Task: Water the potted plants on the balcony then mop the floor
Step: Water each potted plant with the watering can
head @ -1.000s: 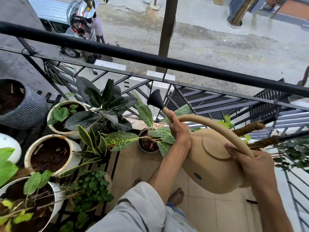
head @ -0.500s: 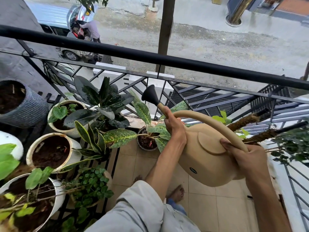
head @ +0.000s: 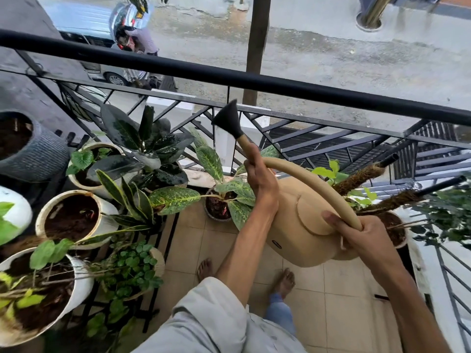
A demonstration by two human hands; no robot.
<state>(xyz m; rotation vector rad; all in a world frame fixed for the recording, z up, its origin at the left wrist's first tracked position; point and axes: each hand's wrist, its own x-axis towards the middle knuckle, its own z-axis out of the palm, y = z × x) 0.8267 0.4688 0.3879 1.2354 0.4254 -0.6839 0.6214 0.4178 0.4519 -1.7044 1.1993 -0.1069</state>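
I hold a tan watering can (head: 300,225) above the balcony floor. My left hand (head: 260,174) grips its spout just below the black rose head (head: 228,122), which points up toward the railing. My right hand (head: 354,235) grips the curved handle at the can's rear. Under the spout stands a small dark pot with speckled green leaves (head: 219,207). To the left are several potted plants, among them a white pot of bare soil (head: 74,215) and a dark-leaved plant (head: 145,149). Behind the can a pot with moss poles (head: 392,228) is partly hidden.
A black metal railing (head: 254,80) runs across the front, the street far below it. A grey woven pot (head: 33,154) stands at far left. My bare feet (head: 285,278) stand on beige tiles (head: 341,314). Railing bars (head: 451,289) close off the right side.
The can has tipped back and shifted slightly left, so the rose head rose toward the railing. Both hands keep the same grips.
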